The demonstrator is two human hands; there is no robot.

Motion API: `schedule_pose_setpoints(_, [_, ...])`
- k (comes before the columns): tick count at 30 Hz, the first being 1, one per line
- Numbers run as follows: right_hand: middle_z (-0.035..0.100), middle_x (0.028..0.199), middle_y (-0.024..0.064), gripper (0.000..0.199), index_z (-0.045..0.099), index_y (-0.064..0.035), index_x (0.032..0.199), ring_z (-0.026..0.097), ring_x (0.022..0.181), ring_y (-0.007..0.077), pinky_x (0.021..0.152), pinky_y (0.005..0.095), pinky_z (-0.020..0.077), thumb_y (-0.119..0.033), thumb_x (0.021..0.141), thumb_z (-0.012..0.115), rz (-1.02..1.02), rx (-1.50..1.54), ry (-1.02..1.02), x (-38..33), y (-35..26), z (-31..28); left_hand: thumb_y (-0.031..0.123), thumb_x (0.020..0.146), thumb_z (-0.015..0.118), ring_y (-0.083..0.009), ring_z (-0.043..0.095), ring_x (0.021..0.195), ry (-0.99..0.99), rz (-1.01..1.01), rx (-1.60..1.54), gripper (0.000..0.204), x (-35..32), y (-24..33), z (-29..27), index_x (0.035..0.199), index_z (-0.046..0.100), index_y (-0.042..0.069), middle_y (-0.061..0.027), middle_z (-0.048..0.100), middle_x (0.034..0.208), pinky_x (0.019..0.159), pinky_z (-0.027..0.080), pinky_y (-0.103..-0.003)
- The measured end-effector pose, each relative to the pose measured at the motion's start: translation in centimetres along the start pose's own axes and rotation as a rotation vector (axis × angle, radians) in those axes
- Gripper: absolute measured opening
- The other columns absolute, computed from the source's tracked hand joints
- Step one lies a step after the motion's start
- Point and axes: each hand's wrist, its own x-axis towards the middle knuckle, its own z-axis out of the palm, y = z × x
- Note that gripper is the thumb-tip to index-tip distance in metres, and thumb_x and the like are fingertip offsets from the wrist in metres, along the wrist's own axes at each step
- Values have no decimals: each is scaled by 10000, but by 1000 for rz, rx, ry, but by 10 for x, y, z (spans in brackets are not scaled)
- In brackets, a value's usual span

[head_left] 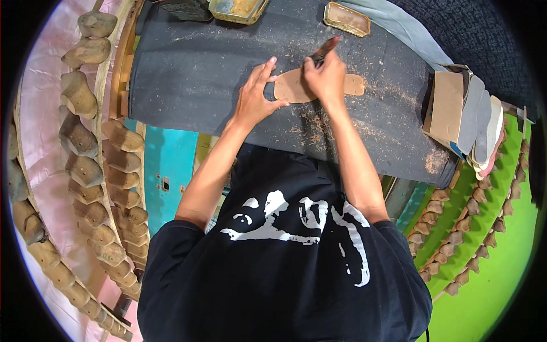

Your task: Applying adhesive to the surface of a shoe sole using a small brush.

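A tan, sole-shaped piece (290, 86) lies flat on the dark-covered table, with its narrower end to the right. My left hand (256, 97) is spread beside its left end, thumb tip at the near edge and fingers along the far left side. Closed over the middle of the piece, my right hand (329, 80) grips a dark stick-like tool (326, 50) with a reddish end that points up and to the right. The tool's lower part is hidden by the hand, so its kind cannot be made out.
Brown shavings (313, 128) litter the dark table cover (194, 74). Two shallow containers, a larger one (239, 10) and a smaller one (346, 19), sit at the far edge. A cardboard box (445, 105) with several soles stands right. Racks of wooden shoe lasts (80, 94) flank both sides.
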Motion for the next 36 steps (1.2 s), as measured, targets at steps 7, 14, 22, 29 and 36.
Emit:
schedule_pose_setpoints(7, [698,821,217,201,677,39,939,711,687,308,677,449,557,-109,843,773,11,79,-73,2,-4,6,216,537,1047,-257,756,1102,27,8,7,1372,-1,-3,1,1686,299,170,-137,620,1420,956,613,-418])
schedule_pose_setpoints(14, [707,935,234,226,652,34,1034,722,863,438,774,486,567,-71,862,756,-207,147,-195,-14,-10,9,203,547,1040,-396,557,1367,75,161,44,1339,2,-7,4,1673,315,207,-185,404,1611,1101,535,-501])
schedule_pose_setpoints(22, [727,1026,222,294,643,37,1117,750,877,371,778,449,590,-109,893,764,-475,82,-388,-22,-4,-9,195,554,1040,-449,503,1410,84,148,38,1350,4,-12,5,1675,288,220,-212,305,1674,1163,484,-520])
schedule_pose_setpoints(29, [683,1059,48,180,625,-21,1196,713,953,118,825,295,628,-127,1062,679,195,600,-87,-8,38,-59,276,645,1028,-399,596,1315,166,172,-57,1180,8,8,4,1628,383,173,-210,447,1596,1072,542,-481])
schedule_pose_setpoints(36, [657,1134,72,201,615,-10,1210,704,979,136,841,331,677,-87,1043,698,121,832,277,56,64,-102,81,819,891,-278,743,918,172,239,51,230,86,20,18,1024,790,59,-98,782,1006,912,562,-409])
